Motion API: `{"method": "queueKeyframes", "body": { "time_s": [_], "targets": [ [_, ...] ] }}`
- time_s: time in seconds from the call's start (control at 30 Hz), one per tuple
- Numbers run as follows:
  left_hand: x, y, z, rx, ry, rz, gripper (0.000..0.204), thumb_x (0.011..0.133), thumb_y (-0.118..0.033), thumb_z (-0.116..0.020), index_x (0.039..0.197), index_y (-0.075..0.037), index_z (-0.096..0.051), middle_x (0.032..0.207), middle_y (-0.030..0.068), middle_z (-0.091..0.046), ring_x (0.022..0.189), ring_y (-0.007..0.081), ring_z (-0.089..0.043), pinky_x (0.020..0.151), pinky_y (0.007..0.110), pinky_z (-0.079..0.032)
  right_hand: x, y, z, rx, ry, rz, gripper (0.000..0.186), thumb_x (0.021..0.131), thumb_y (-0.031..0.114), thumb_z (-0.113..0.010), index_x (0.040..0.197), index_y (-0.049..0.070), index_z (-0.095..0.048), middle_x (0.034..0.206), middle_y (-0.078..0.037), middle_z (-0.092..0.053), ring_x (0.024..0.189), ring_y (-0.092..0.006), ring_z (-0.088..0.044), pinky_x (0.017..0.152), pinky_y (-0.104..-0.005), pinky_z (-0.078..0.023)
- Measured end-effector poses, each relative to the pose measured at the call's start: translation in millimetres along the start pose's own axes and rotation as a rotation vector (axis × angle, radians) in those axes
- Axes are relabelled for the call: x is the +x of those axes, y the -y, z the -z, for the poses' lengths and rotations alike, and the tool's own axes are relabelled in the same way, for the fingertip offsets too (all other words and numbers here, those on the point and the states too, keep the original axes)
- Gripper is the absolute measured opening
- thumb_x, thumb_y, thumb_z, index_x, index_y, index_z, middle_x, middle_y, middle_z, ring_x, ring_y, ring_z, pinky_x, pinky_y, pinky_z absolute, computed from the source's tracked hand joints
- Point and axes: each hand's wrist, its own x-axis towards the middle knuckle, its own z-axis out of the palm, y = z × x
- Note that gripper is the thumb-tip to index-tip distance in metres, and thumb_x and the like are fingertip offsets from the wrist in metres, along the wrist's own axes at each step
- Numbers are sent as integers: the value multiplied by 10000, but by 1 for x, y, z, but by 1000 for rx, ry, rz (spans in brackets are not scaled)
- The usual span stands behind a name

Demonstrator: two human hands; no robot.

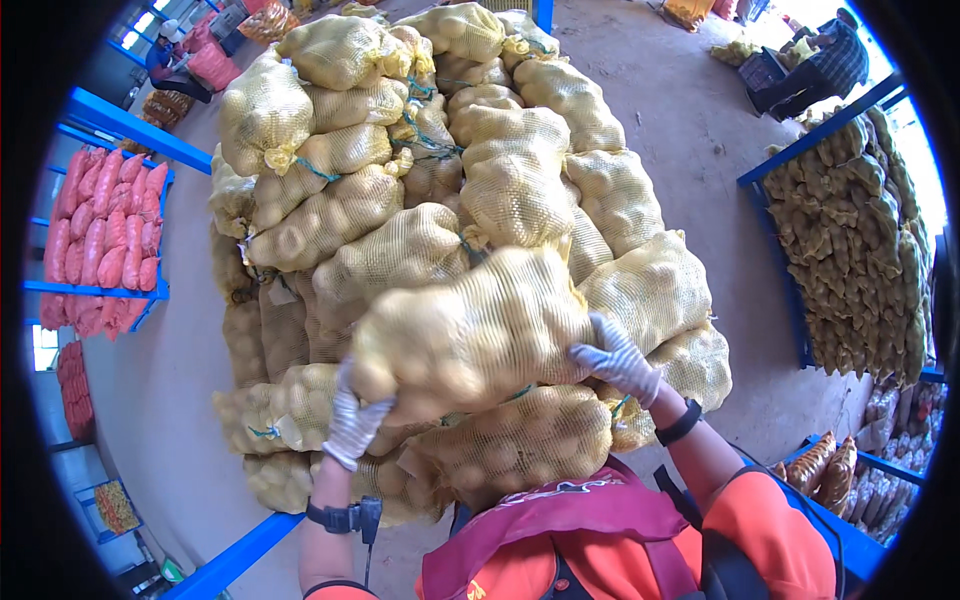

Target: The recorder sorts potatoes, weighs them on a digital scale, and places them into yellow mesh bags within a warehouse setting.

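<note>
A full pale-yellow mesh sack point(475, 325), bulging with round produce that looks like potatoes, lies across between my hands at the near side of a high stack of sacks. My left hand point(356, 418), in a striped white-grey glove, grips its left end, partly hidden by the sack. At the right end my gloved right hand point(618, 360) holds the sack with its fingers against the mesh. Directly below it, nearest my body, another filled sack point(520, 440) lies on the stack. Several sacks, such as one tied sack point(330, 225), are piled behind, some necks closed with blue-green string.
Blue bars of a frame point(235, 560) stand by the stack. Racks hold red sacks point(105, 225) at left and brown-yellow sacks point(850, 240) at right. One person point(830, 65) sits far right beside a dark crate point(762, 75); another person point(170, 65) is far left.
</note>
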Motion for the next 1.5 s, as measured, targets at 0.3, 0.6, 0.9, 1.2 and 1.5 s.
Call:
{"method": "queueKeyframes", "body": {
  "time_s": [0.3,0.6,0.9,1.2,1.5],
  "targets": [
    [81,28,-55,760,57,-307,571,871,-463,-546,1268,-55,-509,1269,160,-529,1174,360,-470,1040,442,-318,101,24,-35,-857,22,575,358,884,362,-562,1112,90,-613,1091,-150,-609,1068,-337,-550,947,-402,-426],
    [52,21,-101,943,-30,-485,820,758,-593,-595,1344,-48,-413,1328,155,-465,1243,319,-404,1104,502,-183,80,-22,-59,-1188,-109,378,357,850,404,-516,1015,107,-627,993,-151,-593,995,-344,-544,922,-464,-370],
    [68,18,-73,794,-164,-487,740,793,-600,-572,1290,-63,-461,1302,182,-474,1264,331,-386,1085,499,-237,116,-41,-46,-1079,-45,101,398,869,399,-517,1101,90,-612,1073,-165,-611,1027,-359,-556,930,-437,-400],
    [165,96,122,-474,-41,215,558,880,-481,-587,1233,-51,-543,1203,48,-582,1110,179,-542,959,336,-426,222,-25,-159,151,-376,-64,1003,763,465,-740,1474,78,-148,1404,-160,-387,1251,-276,-416,1021,-371,-366],
    [201,113,110,-125,-130,157,692,752,-247,-789,1318,-50,-445,1199,112,-582,1096,232,-571,901,385,-503,196,-6,-204,295,-364,5,547,829,250,-718,1257,58,-436,1083,-103,-585,894,-180,-604,688,-298,-533]
  ]
}}
